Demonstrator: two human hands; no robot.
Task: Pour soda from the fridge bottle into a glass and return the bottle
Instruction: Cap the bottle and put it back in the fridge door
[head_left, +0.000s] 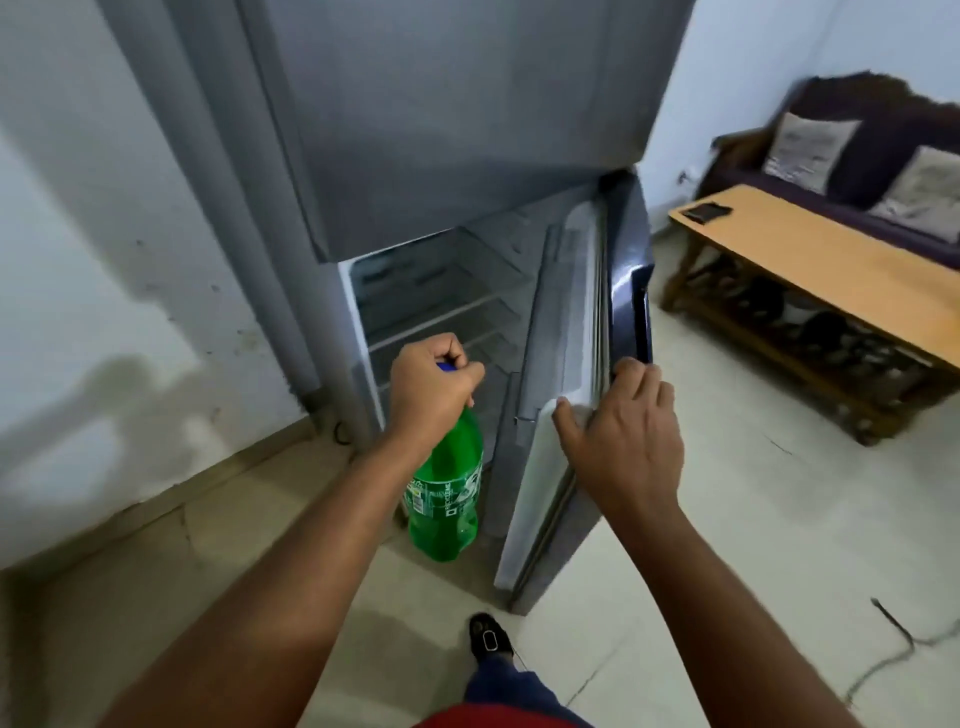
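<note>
Pale floor tiles (727, 519) are spreading out beneath you, with a stained white wall (104, 260) on your left and a grey fridge (457, 130) standing straight ahead. Its lower door (550, 415) is hanging open towards you, showing wire shelves (441, 296) inside. Your left hand (431, 387) is closing in a fist around the neck of the green soda bottle (447, 499), covering most of its blue cap, and the bottle is hanging upright just in front of the open compartment, above the floor. Your right hand (623, 441) is gripping the edge of the open door, fingers curling over the outer side and thumb pressing on the white inner lining. Off to your right, a wooden bench (810, 260) is sitting before a dark sofa (872, 145) with two pale cushions (810, 150). A small dark object is lying on the bench top. Your dark shoe (488, 639) is showing below.
</note>
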